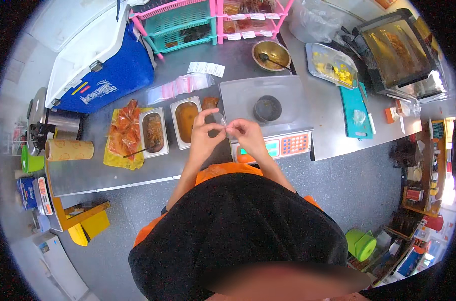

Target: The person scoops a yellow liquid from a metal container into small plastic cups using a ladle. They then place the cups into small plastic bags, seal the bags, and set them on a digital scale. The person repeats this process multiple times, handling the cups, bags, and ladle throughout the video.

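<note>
A small clear plastic bag (222, 121) is pinched between the fingertips of my left hand (206, 132) and my right hand (247, 135), which meet at its edge. Right behind my left hand lies a small filled bag (210, 102) with reddish-brown contents. A steel pan of orange-brown sauce (187, 117) stands left of that hand. Farther left, another steel pan (153, 129) holds chunky brown food and a spoon. Beyond my right hand is a digital weighing scale (294, 143) with a wide platform (237, 94), on which a dark round bowl (267, 108) stands.
Filled reddish bags (126, 126) lie on a yellow cloth (111, 154). Flat zip bags (179, 86) and a printed paper (206, 69) lie behind. A blue cooler (111, 81), a steel bowl (271, 55), a teal cutting board (350, 113) and a knife (371, 123) surround the work area.
</note>
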Available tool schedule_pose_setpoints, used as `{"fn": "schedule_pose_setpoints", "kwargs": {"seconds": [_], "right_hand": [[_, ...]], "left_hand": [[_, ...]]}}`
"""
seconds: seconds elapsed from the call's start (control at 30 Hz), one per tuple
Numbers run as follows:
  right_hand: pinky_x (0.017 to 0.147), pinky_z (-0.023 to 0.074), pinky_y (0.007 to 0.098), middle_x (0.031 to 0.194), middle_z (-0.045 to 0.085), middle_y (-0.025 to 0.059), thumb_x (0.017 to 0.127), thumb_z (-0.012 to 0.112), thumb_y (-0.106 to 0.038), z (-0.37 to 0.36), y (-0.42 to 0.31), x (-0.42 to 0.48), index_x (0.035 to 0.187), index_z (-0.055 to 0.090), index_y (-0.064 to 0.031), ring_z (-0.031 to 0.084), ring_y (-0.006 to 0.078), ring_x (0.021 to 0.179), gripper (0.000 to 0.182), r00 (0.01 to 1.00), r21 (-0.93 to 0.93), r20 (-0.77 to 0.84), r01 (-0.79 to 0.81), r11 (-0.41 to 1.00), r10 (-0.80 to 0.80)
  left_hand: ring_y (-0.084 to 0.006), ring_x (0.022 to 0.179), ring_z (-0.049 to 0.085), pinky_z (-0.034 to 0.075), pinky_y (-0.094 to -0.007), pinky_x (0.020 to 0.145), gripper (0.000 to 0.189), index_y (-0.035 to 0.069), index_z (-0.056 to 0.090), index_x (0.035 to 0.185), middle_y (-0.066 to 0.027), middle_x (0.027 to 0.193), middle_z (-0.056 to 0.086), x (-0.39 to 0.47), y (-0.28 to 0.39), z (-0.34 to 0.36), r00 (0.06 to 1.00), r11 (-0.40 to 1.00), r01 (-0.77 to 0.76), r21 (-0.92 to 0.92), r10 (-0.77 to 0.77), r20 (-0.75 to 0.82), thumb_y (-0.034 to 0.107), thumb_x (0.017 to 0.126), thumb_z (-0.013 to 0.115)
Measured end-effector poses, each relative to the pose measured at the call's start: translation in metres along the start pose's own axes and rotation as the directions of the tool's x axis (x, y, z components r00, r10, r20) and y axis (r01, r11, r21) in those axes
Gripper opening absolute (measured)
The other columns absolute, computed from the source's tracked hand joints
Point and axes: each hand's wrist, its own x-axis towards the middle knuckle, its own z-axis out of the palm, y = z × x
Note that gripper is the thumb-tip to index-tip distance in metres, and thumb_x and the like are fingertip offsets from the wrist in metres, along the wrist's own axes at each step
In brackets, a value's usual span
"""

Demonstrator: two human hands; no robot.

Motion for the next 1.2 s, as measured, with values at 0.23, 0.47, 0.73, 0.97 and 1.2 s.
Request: {"fn": "schedule_pose_setpoints", "kwargs": {"seconds": [0.23,0.47,0.73,0.97,1.2], "right_hand": [[0.067,0.0483,0.0319,0.08,0.064,0.0127,0.087,0.059,-0.008,0.018,-0.005,-0.004,0.095,0.062,-0.0018,0.062,0.0198,0.071,0.01,0.991,-0.173,-0.062,0.103,0.979,-0.115],[0.064,0.0482,0.0394,0.075,0.052,0.0093,0.08,0.061,-0.009,0.029,-0.02,0.017,0.09,0.062,-0.0066,0.057,0.0286,0.07,0.01,0.758,-0.677,-0.16,0.382,0.629,-0.632],[0.056,0.0498,0.0392,0.072,0.058,0.0083,0.074,0.067,-0.013,0.026,-0.012,0.038,0.079,0.063,-0.0075,0.061,0.027,0.068,0.008,0.805,-0.62,-0.068,0.429,0.657,-0.589],[0.056,0.0501,0.0331,0.073,0.064,0.0045,0.068,0.075,-0.01,0.035,-0.003,0.036,0.078,0.063,-0.0094,0.064,0.0207,0.066,0.016,0.718,-0.522,-0.352,0.382,0.763,-0.601],[0.068,0.0475,0.0313,0.093,0.061,0.003,0.069,0.075,-0.012,0.03,-0.024,0.029,0.081,0.072,-0.0146,0.058,0.02,0.083,0.013,0.625,-0.755,-0.297,0.309,0.578,-0.722]], "left_hand": [[-0.0271,0.114,0.046,0.032,-0.0417,0.1,0.009,0.011,0.072,0.069,-0.0053,0.114,0.056,0.003,-0.003,0.01,0.946,0.961,0.126,0.247,-0.041,-0.32,0.015,0.063,0.076],[-0.0281,0.116,0.046,0.032,-0.051,0.098,0.013,0.012,0.071,0.076,-0.0038,0.12,0.053,0.004,0.023,0.005,0.979,0.703,0.159,0.694,-0.021,-0.202,0.022,0.068,0.072],[-0.0327,0.111,0.047,0.027,-0.055,0.104,0.016,0.009,0.059,0.089,-0.0115,0.112,0.051,0.001,0.001,0.019,0.943,0.817,0.142,0.56,0.061,-0.328,0.019,0.079,0.065],[-0.0225,0.085,0.059,0.047,-0.0381,0.075,0.016,0.006,0.059,0.092,-0.0039,0.087,0.062,0.009,0.0,0.001,0.872,0.932,0.356,0.07,-0.305,-0.383,0.019,0.085,0.065],[-0.0097,0.08,0.059,0.043,-0.0285,0.07,0.014,0.013,0.064,0.088,0.0035,0.084,0.065,0.012,-0.024,0.024,0.629,-0.143,0.345,-0.928,-0.699,0.341,0.026,0.085,0.067]]}}
